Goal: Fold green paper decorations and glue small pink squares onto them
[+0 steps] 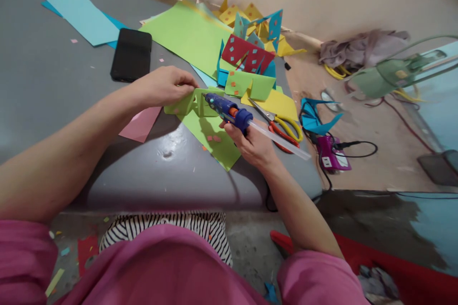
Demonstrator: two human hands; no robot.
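Observation:
My right hand [255, 145] is wrapped round a blue hot glue gun [223, 106], with a long clear glue stick [281, 140] jutting from its back end. The gun's nozzle touches or nearly touches a folded green paper piece [182, 105]. Pinched at that piece's upper edge are the fingertips of my left hand [170, 83]. Under both lies a flat green sheet [218, 145] with small pink and orange paper squares on it. Scissors [282, 126] with red and yellow handles rest just right of the gun, partly behind the glue stick.
Folded paper pieces with glued squares, including a red one [246, 55], crowd the table's back right. A black phone [131, 55] lies left, near light blue sheets [82, 16]. A purple power socket [332, 155] with cables sits beyond the grey table's [136, 186] right edge.

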